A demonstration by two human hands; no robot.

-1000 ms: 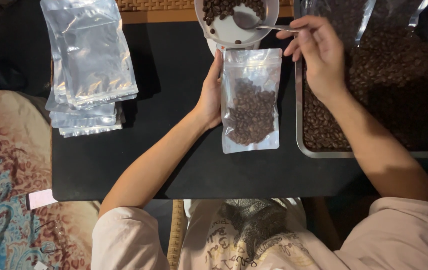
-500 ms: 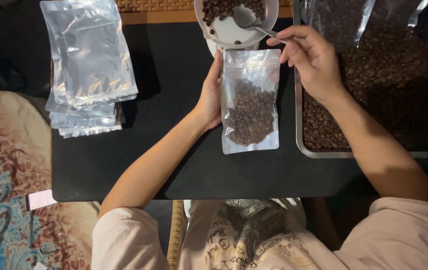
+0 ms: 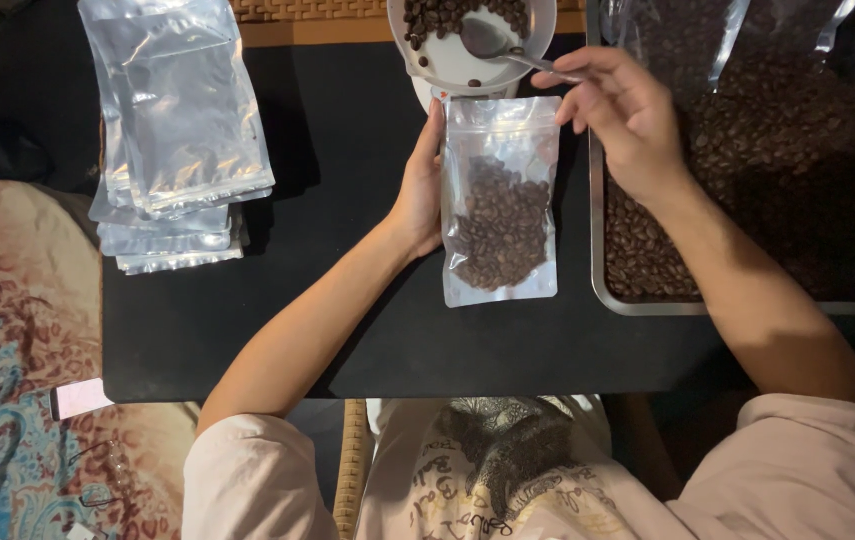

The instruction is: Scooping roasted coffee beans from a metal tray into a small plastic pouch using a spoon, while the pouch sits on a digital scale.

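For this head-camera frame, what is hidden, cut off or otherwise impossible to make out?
- White bowl: far rim cut off by the top edge.
- Metal tray of coffee beans: top cut by the frame, part covered by the right hand and forearm.
- Spoon: handle end hidden in the right hand's fingers.
- Pouch: left edge covered by the left hand.
- Stack of empty pouches: count unclear.

- Single view: head-worn camera, looking steeply down over the person's chest onto the black table (image 3: 248, 330).
- Close range; forearms fill centre.
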